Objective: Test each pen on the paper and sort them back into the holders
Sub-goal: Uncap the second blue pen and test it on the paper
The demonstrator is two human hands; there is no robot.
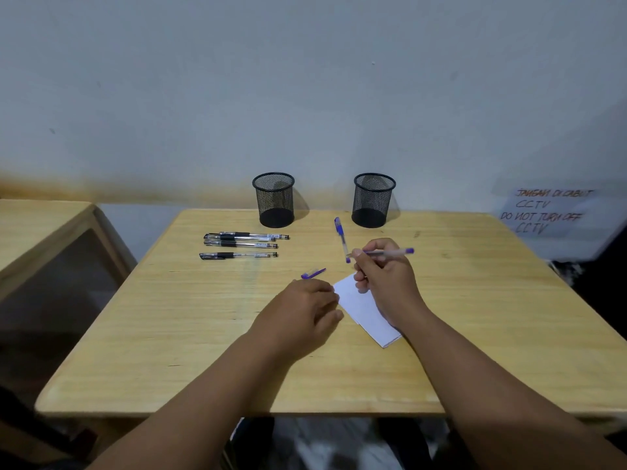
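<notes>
Right hand (383,269) pinching uncapped purple-ended clear plastic pen (390,252) above folded white paper sheet (364,308), left hand (305,310) loosely curled, empty, at paper's left edge, loose purple cap (312,273) just beyond.

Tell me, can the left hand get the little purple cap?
Probably yes. The purple cap lies loose on the table just beyond the left hand, with nothing between them, and that hand holds nothing.
</notes>
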